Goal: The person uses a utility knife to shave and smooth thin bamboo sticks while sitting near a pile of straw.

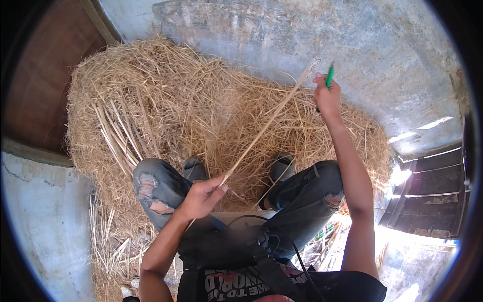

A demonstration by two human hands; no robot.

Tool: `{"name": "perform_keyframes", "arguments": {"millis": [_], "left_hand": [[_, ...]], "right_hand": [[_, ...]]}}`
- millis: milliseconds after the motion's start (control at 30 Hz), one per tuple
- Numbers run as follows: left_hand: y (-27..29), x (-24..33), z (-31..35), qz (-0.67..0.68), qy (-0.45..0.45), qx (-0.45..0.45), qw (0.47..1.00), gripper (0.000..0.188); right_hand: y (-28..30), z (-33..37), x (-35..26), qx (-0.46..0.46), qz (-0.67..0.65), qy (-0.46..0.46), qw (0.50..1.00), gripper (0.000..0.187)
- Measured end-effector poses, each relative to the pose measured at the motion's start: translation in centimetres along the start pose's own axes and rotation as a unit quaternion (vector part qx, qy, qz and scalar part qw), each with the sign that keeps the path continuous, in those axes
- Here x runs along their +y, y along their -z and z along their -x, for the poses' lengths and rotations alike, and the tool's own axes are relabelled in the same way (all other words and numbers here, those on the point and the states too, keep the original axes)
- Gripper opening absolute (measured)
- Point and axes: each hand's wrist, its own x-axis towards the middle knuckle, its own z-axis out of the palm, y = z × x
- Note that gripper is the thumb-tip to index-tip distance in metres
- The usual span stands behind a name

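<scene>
My left hand (202, 197) is closed round the lower part of a long, thin, pale stalk (266, 125), in front of my left knee. The stalk slants up and away to the right, its frayed far end close to the wall. Raised near that end, my right hand (328, 99) grips a slim green-handled tool (330, 75) with a small dark tip pointing upward. Tool and stalk are apart. Its kind is too small to make out; part of the handle is hidden by my fingers.
A large heap of dry straw (211, 95) spreads before my feet. Cut stalks (121, 133) lie on it beside my left knee, with more loose stalks (113, 254) at lower left. A weathered wall (302, 30) bounds the far side; dark wooden slats (427, 186) stand at right.
</scene>
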Motion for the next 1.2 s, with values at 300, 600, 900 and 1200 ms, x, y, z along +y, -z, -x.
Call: {"name": "perform_keyframes", "arguments": {"millis": [300,600,900,1200], "left_hand": [[0.2,-1.2,0.1,0.023,0.006,0.026,0.999,0.041],[0.4,-1.2,0.4,0.016,0.005,0.005,1.0,0.042],[0.1,-1.0,0.7,0.008,-0.003,-0.019,1.0,0.044],[0.2,-1.1,0.8,0.01,-0.003,-0.017,1.0,0.044]], "right_hand": [[3.7,-2.7,2.0,0.202,0.063,0.051,0.976,0.043],[1.1,0.8,-0.9,-0.004,0.096,0.046,0.994,0.061],[0.8,-0.8,1.1,0.0,0.162,0.101,0.982,0.041],[2.4,-0.5,0.3,0.035,0.157,0.052,0.986,0.04]]}}
